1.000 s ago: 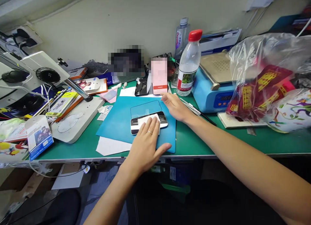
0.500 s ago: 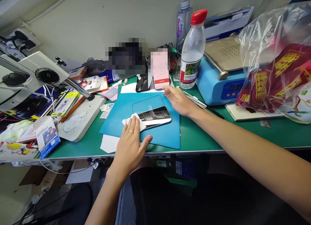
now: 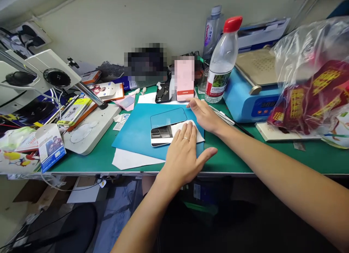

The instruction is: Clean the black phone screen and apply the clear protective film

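My left hand [image 3: 184,151], with a ring on one finger, lies flat over a white tissue [image 3: 199,133], its thumb stretched out. The tissue covers the right part of a phone [image 3: 160,134] with a dark, reflective screen. That phone rests on a blue mat [image 3: 133,129]. Just behind it is a clear, black-edged screen protector [image 3: 167,117]. My right hand [image 3: 203,115] rests at the mat's right edge, fingers extended and nothing seen in it; some of its fingers are hidden.
Behind the mat stand a pink-screened phone [image 3: 185,78] and a black phone case [image 3: 163,92]. To the right are a red-capped bottle [image 3: 221,60], a blue heating plate [image 3: 242,100] and a plastic bag [image 3: 308,82]. A microscope stand [image 3: 87,136] occupies the left.
My left hand has slid the tissue from the phone's left end to its right end. The phone has turned a little and now lies straighter. My right hand has barely moved.
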Demonstrator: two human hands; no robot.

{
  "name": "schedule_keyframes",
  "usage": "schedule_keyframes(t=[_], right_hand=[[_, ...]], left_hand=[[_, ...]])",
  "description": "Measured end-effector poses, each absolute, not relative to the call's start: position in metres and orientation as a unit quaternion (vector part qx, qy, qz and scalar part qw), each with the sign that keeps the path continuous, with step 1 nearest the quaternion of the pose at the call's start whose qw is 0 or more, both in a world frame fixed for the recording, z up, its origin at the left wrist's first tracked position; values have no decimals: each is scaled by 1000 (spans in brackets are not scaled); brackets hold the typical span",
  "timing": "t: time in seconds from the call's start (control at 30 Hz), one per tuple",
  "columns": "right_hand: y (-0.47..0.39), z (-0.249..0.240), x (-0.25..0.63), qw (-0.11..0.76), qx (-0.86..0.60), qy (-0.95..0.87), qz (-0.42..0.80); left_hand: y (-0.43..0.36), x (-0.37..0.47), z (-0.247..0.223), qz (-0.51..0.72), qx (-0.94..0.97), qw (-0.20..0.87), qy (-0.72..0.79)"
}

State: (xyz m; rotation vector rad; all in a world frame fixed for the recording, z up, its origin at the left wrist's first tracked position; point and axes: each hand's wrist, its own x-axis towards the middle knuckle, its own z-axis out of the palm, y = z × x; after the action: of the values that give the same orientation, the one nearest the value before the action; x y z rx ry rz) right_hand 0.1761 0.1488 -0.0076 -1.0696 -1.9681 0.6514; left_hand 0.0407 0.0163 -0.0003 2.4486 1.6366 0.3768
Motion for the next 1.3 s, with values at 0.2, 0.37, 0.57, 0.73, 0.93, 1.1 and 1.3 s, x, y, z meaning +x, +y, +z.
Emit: schedule_keyframes(t=[0.2,0.37,0.57,0.73,0.93,1.1,1.3], right_hand=[[147,-8,176,390,-434,-765,272],[147,-8,175,385,-433,-768,272],[147,-10,177,390,-438,-766,262],[148,-11,178,390,-437,-767,261],[147,-9,177,377,-443,-764,281],[147,-8,175,378,-442,-765,276],[147,-7,176,385,-452,-761,262]], left_hand=[[-7,-43,-9,112,786,46,607],[3,-27,-14,100,769,23,630],[22,61,-3,115,805,64,579],[8,39,-3,124,810,73,568],[-10,-45,-12,105,768,47,629],[5,-16,-15,104,768,14,632],[23,53,-2,98,799,56,590]])
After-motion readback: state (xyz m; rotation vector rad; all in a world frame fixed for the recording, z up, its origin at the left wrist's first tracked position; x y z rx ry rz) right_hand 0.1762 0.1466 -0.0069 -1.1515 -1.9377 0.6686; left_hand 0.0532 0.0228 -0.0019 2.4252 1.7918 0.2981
